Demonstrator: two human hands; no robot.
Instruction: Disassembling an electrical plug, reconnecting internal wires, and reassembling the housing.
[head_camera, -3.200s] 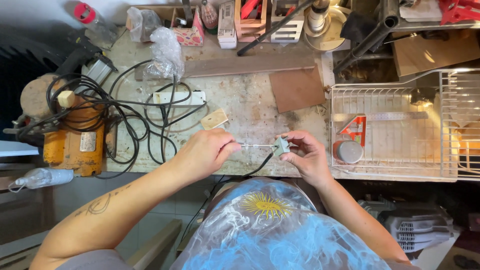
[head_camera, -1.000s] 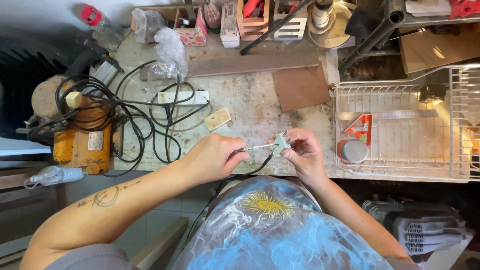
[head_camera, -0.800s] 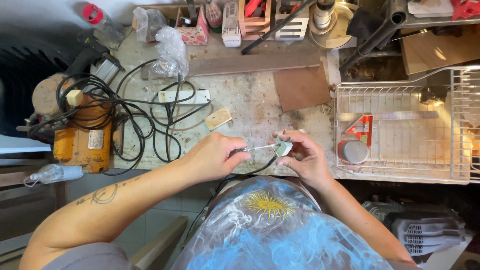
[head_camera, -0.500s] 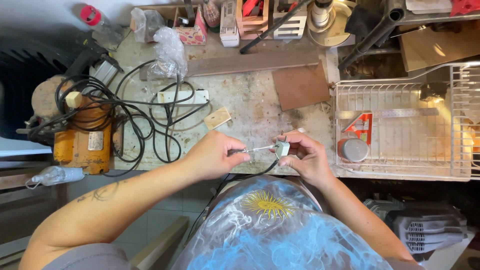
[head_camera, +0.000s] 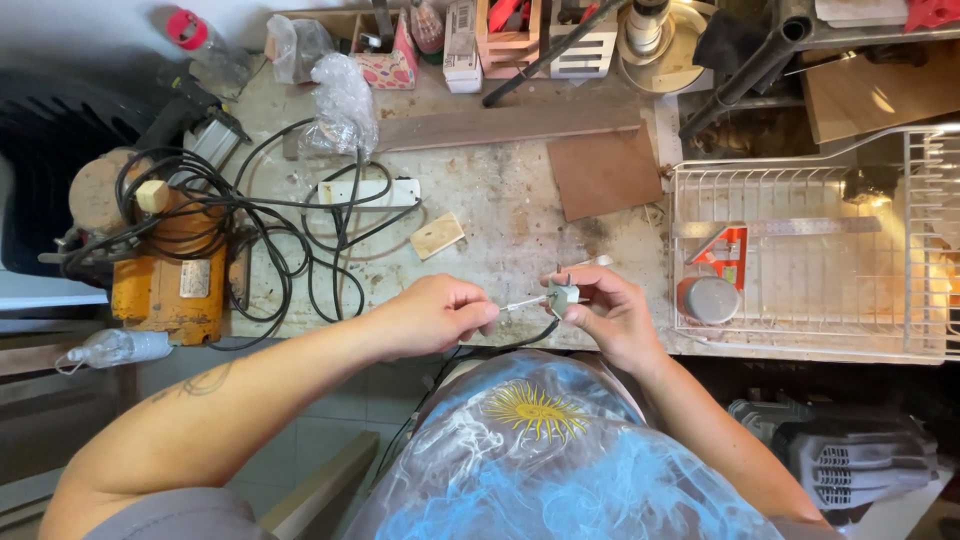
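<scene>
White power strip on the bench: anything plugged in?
Cannot tell. The white power strip lies flat among black cables that cross it, but no plug seated in a socket is discernible in this view.

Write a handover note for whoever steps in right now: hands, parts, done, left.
Left hand: closed on a thin metal tool, likely a small screwdriver, its tip at the plug.
Right hand: pinches a small grey plug at the front edge of the workbench; a black cable runs from the plug down under the hands.
Nearby: white power strip, small wood block, wire rack on the right.
Done: plug is in hand with the tool at it.
Left: cannot tell how far the work on the plug has got; its screws and inside are too small to see.
</scene>
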